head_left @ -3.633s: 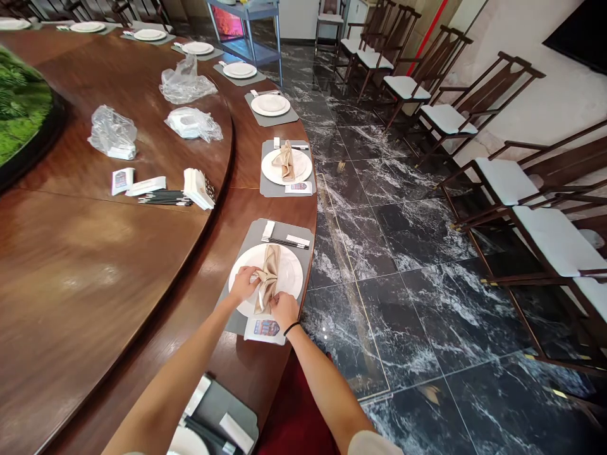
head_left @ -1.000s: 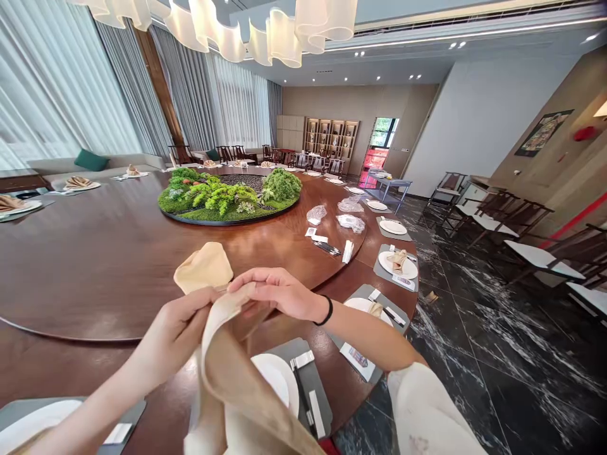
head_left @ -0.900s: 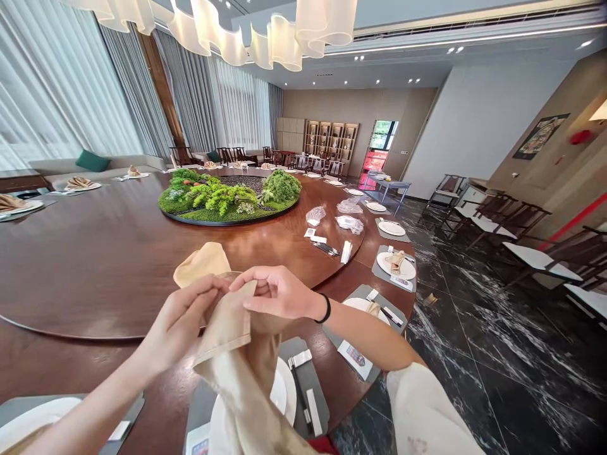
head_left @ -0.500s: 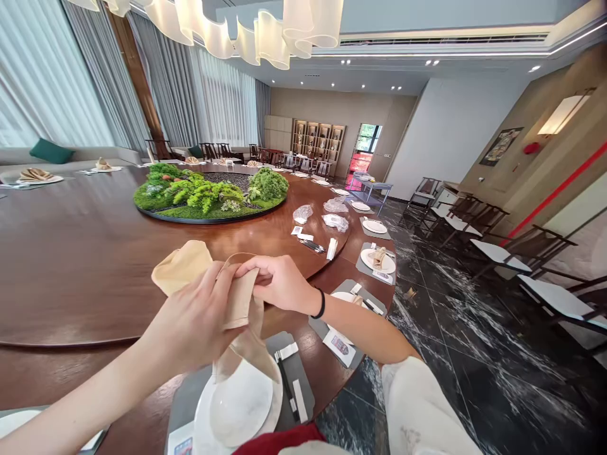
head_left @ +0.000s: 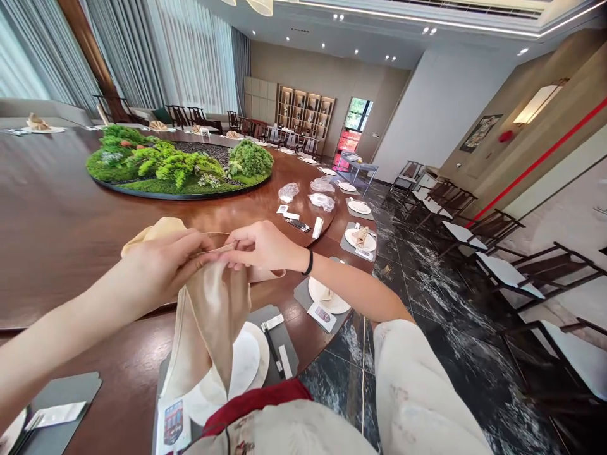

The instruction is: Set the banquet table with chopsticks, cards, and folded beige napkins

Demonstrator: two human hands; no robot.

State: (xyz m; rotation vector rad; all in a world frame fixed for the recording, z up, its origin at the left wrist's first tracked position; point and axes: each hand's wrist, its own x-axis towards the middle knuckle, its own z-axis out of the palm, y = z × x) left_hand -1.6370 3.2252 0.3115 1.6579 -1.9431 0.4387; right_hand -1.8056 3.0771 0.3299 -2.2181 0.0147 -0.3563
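A beige cloth napkin (head_left: pixel 215 316) hangs loosely from both my hands over a place setting. Its upper edge is pinched between the fingers of my left hand (head_left: pixel 164 256) and my right hand (head_left: pixel 265 246), which nearly touch each other. A paler yellow fold of cloth (head_left: pixel 154 232) shows behind my left hand; I cannot tell whether it belongs to the same napkin. Below, the cloth partly covers a white plate (head_left: pixel 258 363) on a grey placemat (head_left: pixel 294 354). Dark chopsticks (head_left: pixel 271 347) lie right of the plate, and a printed card (head_left: pixel 173 424) lies at its left.
A round wooden table (head_left: pixel 52 221) carries a mossy green centrepiece (head_left: pixel 180 167). Clear plastic bags (head_left: pixel 321 201) lie on its right side. Further settings, one with a folded napkin (head_left: pixel 361 236), follow the rim. Dark chairs (head_left: pixel 515 272) line the right wall.
The folded napkin has come loose and now hangs longer, down over the plate. My hands have moved slightly left and up, close together. The view has tilted down and turned right.
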